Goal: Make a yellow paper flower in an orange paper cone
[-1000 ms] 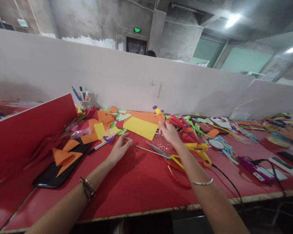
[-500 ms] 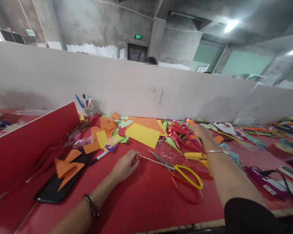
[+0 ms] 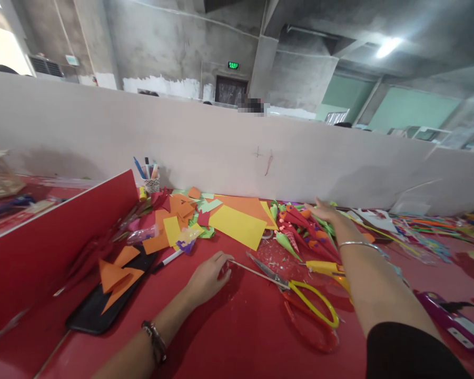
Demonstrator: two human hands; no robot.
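Observation:
My left hand (image 3: 211,276) rests low over the red table, thumb and fingers closed on the end of a thin wooden stick (image 3: 247,269). The stick's other end crosses the scissors (image 3: 300,300), which lie partly spread, one handle yellow and one red. My right hand (image 3: 326,212) reaches to the far side with fingers apart, above the edge of a pile of small paper cones (image 3: 292,223) in red and green. Its palm side is hidden. Under that forearm a yellow glue gun (image 3: 326,268) lies beside the pile.
Yellow paper (image 3: 237,226) and orange scraps (image 3: 181,206) lie left of the cones. A black tray-like object (image 3: 90,315) holds folded orange paper (image 3: 114,278). A pen cup (image 3: 151,183) stands by the white partition (image 3: 205,142). A purple device (image 3: 452,321) sits at right.
My right hand has shifted slightly, its fingers now more spread near the back of the cones. My left hand keeps the stick in place. The camera view has turned slightly left.

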